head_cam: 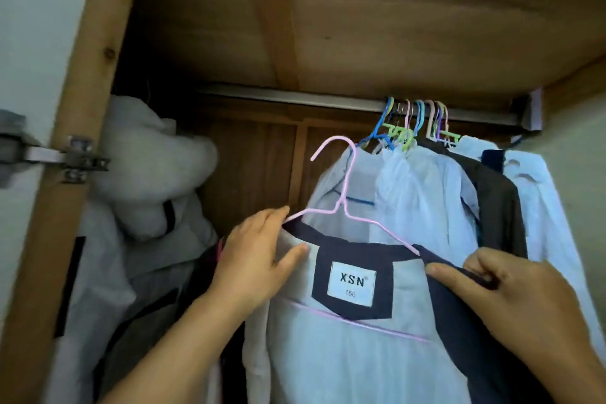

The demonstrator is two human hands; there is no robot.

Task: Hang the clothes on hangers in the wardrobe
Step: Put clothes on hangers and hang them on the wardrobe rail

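A pale garment [344, 364] with a navy collar and a white "XSN 150" label sits on a pink wire hanger [342, 203], held up in front of the open wardrobe. My left hand [259, 259] grips its left shoulder, thumb on the fabric and fingertips by the hanger's arm. My right hand [511, 298] pinches the navy collar at the right shoulder. The hanger's hook is free in the air, below and left of the metal rail [295, 97].
Several shirts [426, 193] on coloured hangers crowd the right end of the rail. Bulky grey clothing [147, 174] fills the wardrobe's left side. A wooden door frame [82, 108] with a metal hinge [75, 159] stands at the left.
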